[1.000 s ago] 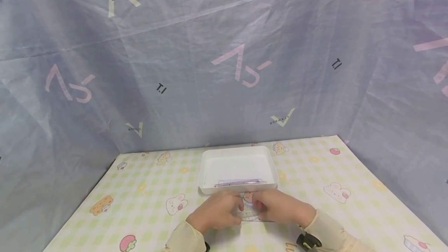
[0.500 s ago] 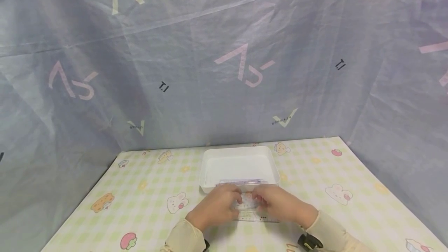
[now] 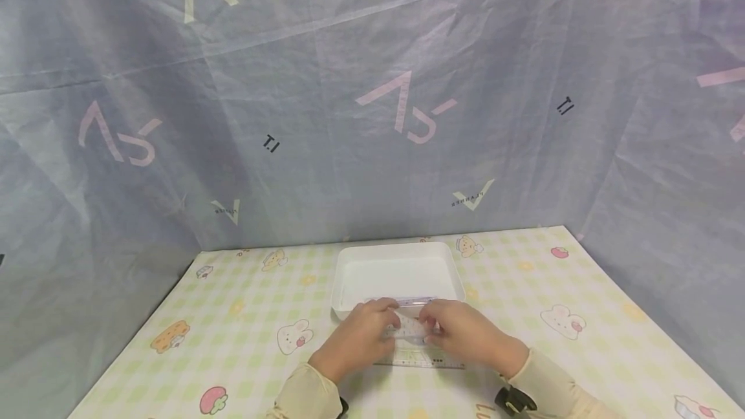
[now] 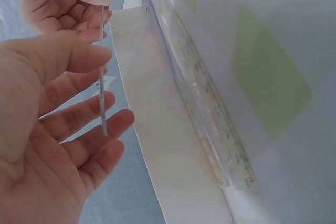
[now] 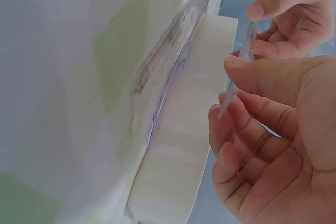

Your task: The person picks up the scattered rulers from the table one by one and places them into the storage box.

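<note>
A thin clear plastic measuring piece (image 3: 410, 327) with printed scale marks is held between both hands, in front of the white tray. Its full outline is hidden by the fingers. The left hand (image 3: 361, 336) pinches one end between thumb and fingers, and in the left wrist view the piece appears edge-on. At the other end, the right hand (image 3: 474, 336) pinches it too, as the right wrist view confirms. Below lies another clear measuring piece (image 3: 419, 363) on the tablecloth, its ruled edge facing the person, apart from the hands.
The shallow white tray (image 3: 401, 270) stands just beyond the hands. Along its near side lie a purple-tinted ruler (image 3: 416, 301) and perhaps another thin item. A checked tablecloth (image 3: 244, 322) covers the table, and a grey-blue curtain (image 3: 326, 115) hangs behind it.
The held measuring piece and both hands have moved slightly away from the person, up towards the tray's near rim. More of the piece lying on the table now shows.
</note>
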The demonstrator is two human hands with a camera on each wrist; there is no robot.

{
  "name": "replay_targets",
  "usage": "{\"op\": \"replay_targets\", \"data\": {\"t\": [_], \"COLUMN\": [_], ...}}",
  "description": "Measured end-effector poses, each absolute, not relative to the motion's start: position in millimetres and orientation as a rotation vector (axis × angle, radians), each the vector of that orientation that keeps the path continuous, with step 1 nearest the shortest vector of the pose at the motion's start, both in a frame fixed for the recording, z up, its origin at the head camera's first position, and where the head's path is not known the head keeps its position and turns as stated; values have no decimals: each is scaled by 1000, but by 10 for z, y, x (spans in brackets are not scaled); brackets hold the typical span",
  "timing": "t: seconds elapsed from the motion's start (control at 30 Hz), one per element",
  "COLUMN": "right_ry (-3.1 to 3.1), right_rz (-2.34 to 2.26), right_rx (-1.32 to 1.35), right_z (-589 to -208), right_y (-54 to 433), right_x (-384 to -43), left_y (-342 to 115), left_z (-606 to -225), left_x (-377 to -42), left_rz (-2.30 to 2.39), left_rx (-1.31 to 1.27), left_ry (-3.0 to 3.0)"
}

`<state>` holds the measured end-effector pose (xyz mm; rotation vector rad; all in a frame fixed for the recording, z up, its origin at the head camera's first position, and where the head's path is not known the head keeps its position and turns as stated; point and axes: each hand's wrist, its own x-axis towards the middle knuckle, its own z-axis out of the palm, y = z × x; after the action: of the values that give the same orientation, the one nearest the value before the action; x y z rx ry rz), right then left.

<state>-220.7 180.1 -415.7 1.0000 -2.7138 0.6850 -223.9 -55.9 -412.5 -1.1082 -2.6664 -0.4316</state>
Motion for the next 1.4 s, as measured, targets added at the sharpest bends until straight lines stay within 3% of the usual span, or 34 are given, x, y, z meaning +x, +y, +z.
{"op": "replay_targets", "data": {"t": [1.4], "right_ry": [-2737], "right_rz": [773], "right_rx": [754], "right_z": [-4160], "right_y": [1825], "right_x": [-2268], "left_y": [-581], "left_z": [-4142], "left_x": [-2283], "left_rz": [-684], "left_rx": [-590], "left_ry": [-2615]}}
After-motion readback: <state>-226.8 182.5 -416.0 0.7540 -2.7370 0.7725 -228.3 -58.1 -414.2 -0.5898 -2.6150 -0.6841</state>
